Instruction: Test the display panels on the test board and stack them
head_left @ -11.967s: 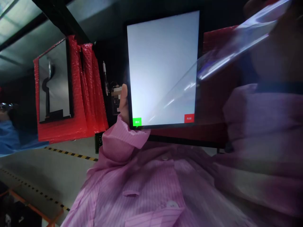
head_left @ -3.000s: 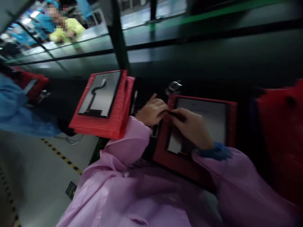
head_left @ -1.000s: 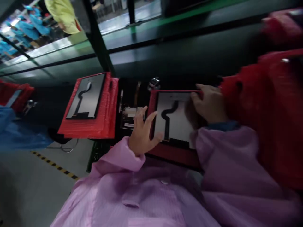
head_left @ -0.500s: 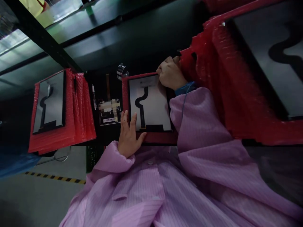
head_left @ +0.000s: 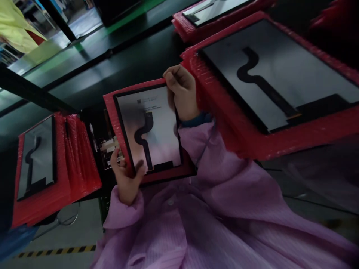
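Observation:
A flat display panel [head_left: 165, 138], with a curved black flex cable [head_left: 144, 132] on its pale back, lies on a red bubble-wrap bag [head_left: 110, 106]. Both are lifted and tilted in front of me. At the upper right corner, my right hand [head_left: 183, 91] is closed, pinching the bag's edge beside the panel. My left hand [head_left: 126, 183] grips the lower left, its thumb over the panel's corner and its fingers at the bag's left side. Partly hidden behind the bag is a small circuit assembly [head_left: 108, 151] with tape on it.
On the right rises a stack of red bubble bags [head_left: 224, 138] topped by a larger-looking panel [head_left: 308, 71]. Another panel [head_left: 42, 153] tops a stack of bags [head_left: 81, 157] at left. A pen [head_left: 92, 132] lies between. Behind runs a dark green surface [head_left: 134, 56].
The middle bag and panel have come up off the table, nearer to me and tilted. My left hand has gone from resting flat to gripping their lower left corner. The view has shifted.

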{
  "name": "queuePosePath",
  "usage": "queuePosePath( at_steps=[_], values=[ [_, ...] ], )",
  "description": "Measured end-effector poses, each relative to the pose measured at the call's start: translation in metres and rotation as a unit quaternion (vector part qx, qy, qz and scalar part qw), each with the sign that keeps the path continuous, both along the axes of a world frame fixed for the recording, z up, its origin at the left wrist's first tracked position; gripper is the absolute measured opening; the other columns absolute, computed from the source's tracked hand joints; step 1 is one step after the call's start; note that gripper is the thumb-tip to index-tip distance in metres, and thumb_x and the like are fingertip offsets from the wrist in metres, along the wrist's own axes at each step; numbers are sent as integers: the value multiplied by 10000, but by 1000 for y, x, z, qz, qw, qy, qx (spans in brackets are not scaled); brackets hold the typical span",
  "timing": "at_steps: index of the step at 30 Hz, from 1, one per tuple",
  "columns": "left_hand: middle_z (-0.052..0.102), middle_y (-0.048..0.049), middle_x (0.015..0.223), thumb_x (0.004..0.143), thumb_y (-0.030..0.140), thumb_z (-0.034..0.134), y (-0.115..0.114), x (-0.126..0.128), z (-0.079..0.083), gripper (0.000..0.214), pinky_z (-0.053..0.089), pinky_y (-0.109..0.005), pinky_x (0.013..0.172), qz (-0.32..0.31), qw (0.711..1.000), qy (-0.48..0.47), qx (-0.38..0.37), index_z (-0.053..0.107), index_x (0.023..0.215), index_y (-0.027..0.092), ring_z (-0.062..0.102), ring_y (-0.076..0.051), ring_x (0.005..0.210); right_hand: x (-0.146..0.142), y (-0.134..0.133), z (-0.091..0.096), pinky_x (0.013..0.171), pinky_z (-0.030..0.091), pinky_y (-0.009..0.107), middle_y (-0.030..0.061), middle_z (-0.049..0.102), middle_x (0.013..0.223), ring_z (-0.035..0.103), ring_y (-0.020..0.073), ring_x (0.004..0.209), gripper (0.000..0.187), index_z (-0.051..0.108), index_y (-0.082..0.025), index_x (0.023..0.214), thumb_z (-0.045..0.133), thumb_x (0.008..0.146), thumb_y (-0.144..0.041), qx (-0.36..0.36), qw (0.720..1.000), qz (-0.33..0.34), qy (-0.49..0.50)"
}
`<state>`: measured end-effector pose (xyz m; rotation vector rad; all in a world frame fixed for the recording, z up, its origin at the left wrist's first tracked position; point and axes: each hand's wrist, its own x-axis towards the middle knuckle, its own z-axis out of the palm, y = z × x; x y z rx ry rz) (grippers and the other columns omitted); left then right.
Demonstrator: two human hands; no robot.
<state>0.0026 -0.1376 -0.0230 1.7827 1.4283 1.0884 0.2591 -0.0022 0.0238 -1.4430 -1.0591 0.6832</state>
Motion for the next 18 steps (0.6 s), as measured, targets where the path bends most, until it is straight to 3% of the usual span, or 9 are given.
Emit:
queuePosePath(
  at_steps=[2,4,7,10,13,14,15,17,18],
  values=[
    [577,-120,1456,857,597,743,3,-3,9,789,632,-396,947,18,995,-57,-77,398,1505,308,704,-254,1173,-3,3,-2,960,558,312,13,643,1156,550,129,964,154,483,-286,1037,339,1091,-286,7,1000,-4,23],
    [718,-85,1244,834,618,754,2,-5,20,655,635,-394,943,19,989,-59,-138,583,1351,254,738,-253,1085,-9,5,-7,936,557,303,18,639,1095,567,135,955,116,500,-272,993,409,1064,-270,15,997,2,75],
    [772,-73,1141,780,617,795,-9,-14,40,571,606,-417,1003,49,984,-66,-159,699,1181,222,735,-280,1105,-21,5,-19,828,546,276,16,620,974,603,136,882,115,525,-237,916,491,1017,-280,19,980,36,195],
    [799,-60,989,655,531,902,-27,-37,68,561,633,-386,892,161,959,-138,-186,740,1075,195,766,-277,947,-34,3,-34,619,487,234,-1,580,833,582,110,697,247,549,-217,921,445,1019,-418,-2,952,96,289],
    [758,16,748,493,401,964,-39,-75,111,484,596,-246,635,303,924,-191,-132,729,859,190,704,-172,672,-44,0,-48,467,373,192,-16,569,735,527,90,563,319,546,-210,909,477,979,-513,-34,932,151,327],
    [713,59,667,509,373,946,-39,-90,128,421,541,-180,563,339,917,-194,-87,697,800,198,643,-111,599,-47,-1,-51,449,356,181,-16,576,719,524,86,548,304,546,-207,893,510,962,-501,-49,930,157,329],
    [635,86,564,543,327,917,-37,-104,145,354,471,-139,489,371,907,-194,-34,667,755,194,562,-70,520,-49,-2,-54,441,354,173,-15,585,709,527,84,542,274,549,-203,875,534,950,-466,-68,928,157,330],
    [472,104,475,793,217,756,-26,-130,175,169,306,-83,421,408,900,-154,18,610,719,169,367,-12,435,-53,-3,-56,438,370,168,-12,592,687,530,82,533,195,560,-195,845,540,937,-365,-104,928,146,327],
    [365,102,453,917,170,632,-18,-142,186,252,281,-73,435,422,898,-120,17,558,677,156,291,-9,423,-55,-4,-56,438,377,168,-10,595,678,528,82,526,159,566,-192,834,533,928,-316,-119,928,140,323]
  ],
)
